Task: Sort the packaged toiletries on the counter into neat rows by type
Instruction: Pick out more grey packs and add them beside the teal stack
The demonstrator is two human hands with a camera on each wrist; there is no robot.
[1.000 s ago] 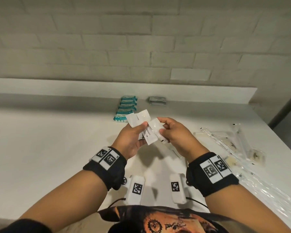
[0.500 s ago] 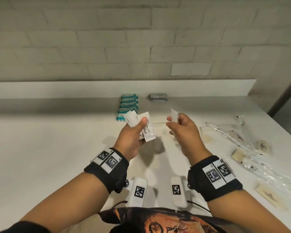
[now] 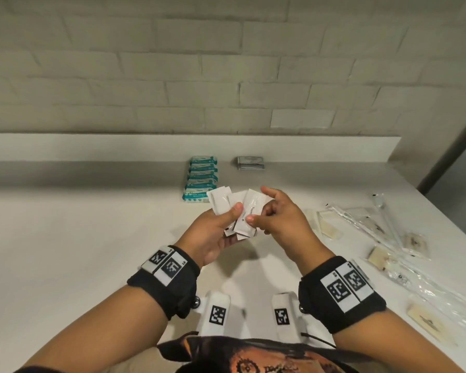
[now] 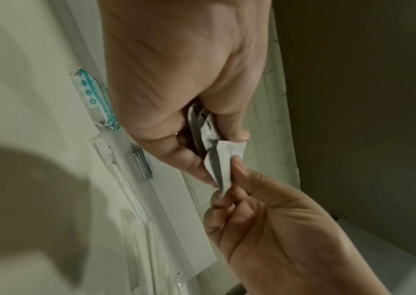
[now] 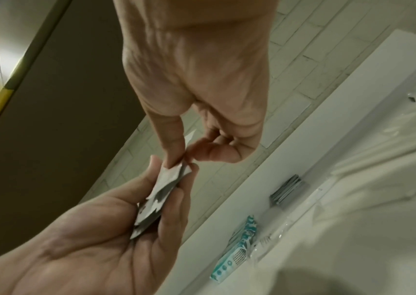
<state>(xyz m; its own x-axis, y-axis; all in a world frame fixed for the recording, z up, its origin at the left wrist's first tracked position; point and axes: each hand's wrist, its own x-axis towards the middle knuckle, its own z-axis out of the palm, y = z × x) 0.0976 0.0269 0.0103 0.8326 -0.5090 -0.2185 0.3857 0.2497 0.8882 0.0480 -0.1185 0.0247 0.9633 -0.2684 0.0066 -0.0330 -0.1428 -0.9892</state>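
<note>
**Meanwhile, sachets are held above the counter**

A fan of small white paper sachets [image 3: 223, 204] is gripped by the left hand [image 3: 213, 232], thumb curled on top. One white sachet [image 3: 249, 215] is pinched by the right hand [image 3: 283, 219] beside it, above the white counter [image 3: 92, 238], near a row of teal packets [image 3: 201, 179].

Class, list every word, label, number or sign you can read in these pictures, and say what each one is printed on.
"Toot…", cut off by the thumb: on the white sachet pinched by the right hand.
Teal packets: print too small to read.
Grey packets: print too blurred to read.
Wristband markers: square black-and-white codes, no words; the small corner marks are too small to read.
Shirt print: lettering cut off, not readable.
</note>
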